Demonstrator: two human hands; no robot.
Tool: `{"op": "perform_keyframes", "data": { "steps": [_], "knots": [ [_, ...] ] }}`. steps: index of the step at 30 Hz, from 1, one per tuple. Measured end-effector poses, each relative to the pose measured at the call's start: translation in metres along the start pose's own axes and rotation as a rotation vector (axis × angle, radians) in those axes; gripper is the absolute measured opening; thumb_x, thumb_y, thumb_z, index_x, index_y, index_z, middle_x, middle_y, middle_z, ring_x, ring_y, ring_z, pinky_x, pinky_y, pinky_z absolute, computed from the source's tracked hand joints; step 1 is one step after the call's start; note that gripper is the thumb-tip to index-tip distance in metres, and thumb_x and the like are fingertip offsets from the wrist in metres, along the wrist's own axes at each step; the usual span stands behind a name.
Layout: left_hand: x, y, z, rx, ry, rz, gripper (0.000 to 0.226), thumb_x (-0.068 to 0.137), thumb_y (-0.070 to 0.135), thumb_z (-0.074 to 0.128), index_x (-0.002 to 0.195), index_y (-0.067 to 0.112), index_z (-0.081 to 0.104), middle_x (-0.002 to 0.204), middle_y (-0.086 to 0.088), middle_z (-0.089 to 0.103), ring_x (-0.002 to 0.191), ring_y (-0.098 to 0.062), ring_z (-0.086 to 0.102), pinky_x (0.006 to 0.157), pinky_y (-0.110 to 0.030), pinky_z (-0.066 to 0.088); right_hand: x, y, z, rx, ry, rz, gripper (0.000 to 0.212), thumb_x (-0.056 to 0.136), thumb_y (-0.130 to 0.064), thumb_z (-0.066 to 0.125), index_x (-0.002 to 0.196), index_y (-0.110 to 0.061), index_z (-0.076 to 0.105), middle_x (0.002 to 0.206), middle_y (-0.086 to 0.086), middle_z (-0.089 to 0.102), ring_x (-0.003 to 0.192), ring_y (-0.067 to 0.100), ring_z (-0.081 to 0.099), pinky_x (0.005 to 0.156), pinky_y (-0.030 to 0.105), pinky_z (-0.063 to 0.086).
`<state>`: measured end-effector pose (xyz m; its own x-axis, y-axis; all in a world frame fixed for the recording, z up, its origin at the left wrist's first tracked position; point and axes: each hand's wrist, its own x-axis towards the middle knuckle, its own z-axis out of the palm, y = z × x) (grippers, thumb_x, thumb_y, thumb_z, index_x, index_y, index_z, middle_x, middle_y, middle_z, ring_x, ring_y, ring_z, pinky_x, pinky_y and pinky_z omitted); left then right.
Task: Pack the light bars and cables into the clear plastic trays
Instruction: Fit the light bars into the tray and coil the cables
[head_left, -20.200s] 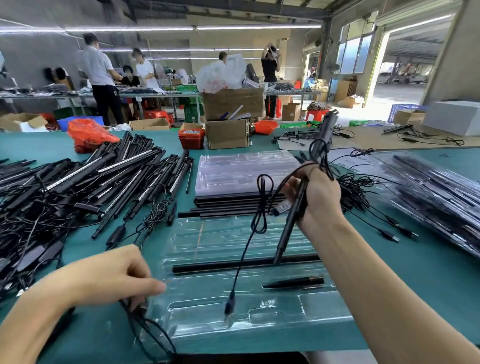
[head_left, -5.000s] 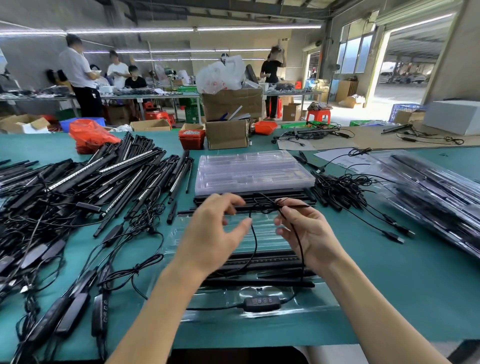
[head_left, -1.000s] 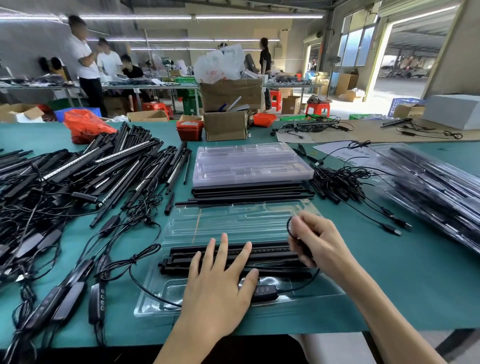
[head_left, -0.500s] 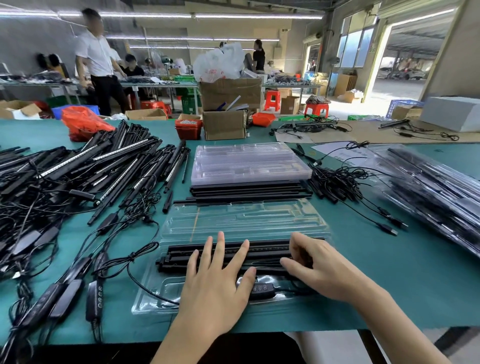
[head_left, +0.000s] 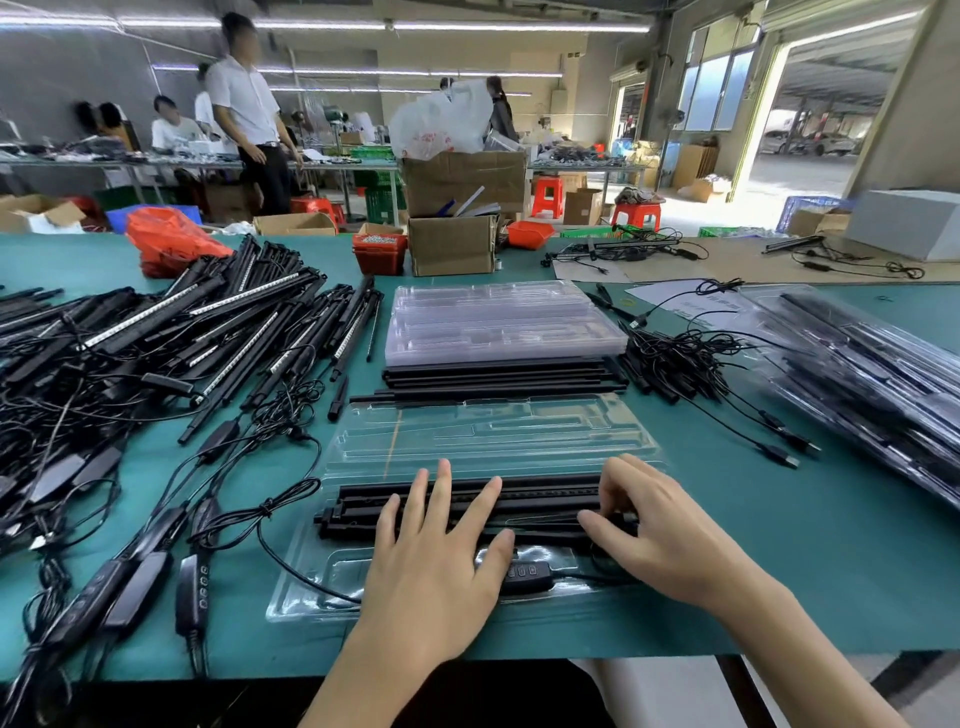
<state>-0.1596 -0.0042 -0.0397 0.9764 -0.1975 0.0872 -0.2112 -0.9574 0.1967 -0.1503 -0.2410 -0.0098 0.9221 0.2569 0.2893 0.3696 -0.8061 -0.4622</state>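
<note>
— Head view: where are the black light bars (head_left: 540, 499)?

— In the clear plastic tray (head_left: 488, 436) on the green table (head_left: 779, 545). Left hand (head_left: 436, 561) presses flat on them, fingers straight; right hand's (head_left: 660, 530) curled fingertips push the black cable (head_left: 291, 566) down.

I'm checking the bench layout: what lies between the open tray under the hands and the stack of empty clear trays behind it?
In the head view, a row of black light bars lies crosswise between the open tray and the stack of empty trays.
</note>
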Motion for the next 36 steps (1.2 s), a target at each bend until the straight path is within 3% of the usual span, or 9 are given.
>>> {"op": "perform_keyframes", "data": {
  "steps": [8,12,18,23,25,28,31,33,36],
  "knots": [
    [-0.001,0.000,-0.001,-0.013,-0.002,-0.005,0.060,0.092,0.070,-0.001,0.149,0.057,-0.015,0.162,0.002,-0.028,0.149,-0.015,-0.028,0.116,-0.039,-0.021,-0.007,0.001,0.001,0.059,0.209,0.156,0.044,0.098,-0.032,0.030,0.059,-0.012,0.037,0.073,-0.001,0.043,0.070,0.012,0.046,0.060,0.031,0.034],
    [-0.001,0.001,-0.001,-0.015,-0.008,-0.008,0.058,0.094,0.069,0.002,0.149,0.057,-0.015,0.162,0.001,-0.029,0.148,-0.015,-0.029,0.116,-0.039,-0.021,-0.007,-0.001,0.002,-0.043,0.200,0.122,0.042,0.095,-0.023,0.039,0.054,-0.014,0.035,0.069,-0.002,0.042,0.072,0.009,0.044,0.057,0.023,0.032],
    [-0.001,0.001,-0.002,-0.014,-0.015,-0.007,0.058,0.095,0.068,0.004,0.150,0.056,-0.014,0.163,0.000,-0.028,0.149,-0.015,-0.029,0.116,-0.040,-0.021,-0.003,-0.005,0.002,-0.292,0.123,0.171,0.043,0.087,-0.022,0.049,0.048,-0.020,0.033,0.062,-0.004,0.041,0.069,0.009,0.042,0.074,0.032,0.028],
    [0.000,0.003,-0.004,-0.035,-0.035,-0.021,0.060,0.095,0.070,0.007,0.151,0.056,-0.008,0.164,0.001,-0.024,0.149,-0.013,-0.026,0.118,-0.039,-0.018,-0.003,-0.006,0.003,-0.230,0.095,0.120,0.013,0.086,-0.028,0.041,0.075,-0.021,0.040,0.056,-0.003,0.051,0.057,0.012,0.045,0.067,0.029,0.034],
    [0.001,0.004,-0.008,-0.044,-0.045,-0.020,0.063,0.092,0.074,0.005,0.152,0.057,-0.004,0.165,0.000,-0.021,0.150,-0.012,-0.023,0.119,-0.039,-0.016,-0.005,-0.006,0.004,-0.199,0.131,0.102,0.021,0.093,-0.037,0.038,0.077,-0.024,0.038,0.054,-0.002,0.051,0.053,0.013,0.047,0.055,0.027,0.033],
    [0.003,0.004,-0.015,-0.045,-0.074,-0.023,0.072,0.085,0.079,-0.002,0.152,0.056,0.004,0.167,-0.002,-0.009,0.153,-0.013,-0.012,0.121,-0.040,-0.009,-0.004,-0.004,0.005,-0.115,0.190,0.127,0.036,0.090,-0.047,0.018,0.067,-0.023,0.031,0.051,-0.002,0.041,0.052,0.013,0.042,0.050,0.031,0.028],
    [0.011,0.003,-0.023,-0.003,-0.028,-0.008,0.071,0.089,0.076,0.002,0.151,0.050,0.025,0.165,-0.001,0.020,0.153,-0.016,0.013,0.122,-0.041,0.004,-0.003,0.000,0.005,-0.105,0.166,0.194,0.008,0.090,-0.028,0.036,0.082,-0.026,0.037,0.055,-0.002,0.053,0.054,0.012,0.046,0.052,0.032,0.034],
    [0.020,-0.002,-0.027,0.005,0.046,0.011,0.064,0.095,0.072,0.011,0.143,0.043,0.043,0.149,0.005,0.046,0.141,-0.015,0.035,0.116,-0.040,0.018,-0.003,0.002,0.006,-0.076,0.147,0.207,0.020,0.086,-0.016,0.047,0.092,-0.030,0.034,0.055,-0.001,0.056,0.054,0.018,0.049,0.051,0.032,0.035],
    [0.025,-0.012,-0.023,-0.029,0.083,0.010,0.047,0.098,0.065,0.024,0.132,0.039,0.042,0.129,0.011,0.040,0.128,-0.012,0.035,0.110,-0.037,0.024,-0.004,0.002,0.005,-0.040,0.141,0.202,0.021,0.081,-0.017,0.054,0.083,-0.027,0.036,0.052,-0.002,0.051,0.050,0.013,0.042,0.048,0.030,0.031]
  ]
}}
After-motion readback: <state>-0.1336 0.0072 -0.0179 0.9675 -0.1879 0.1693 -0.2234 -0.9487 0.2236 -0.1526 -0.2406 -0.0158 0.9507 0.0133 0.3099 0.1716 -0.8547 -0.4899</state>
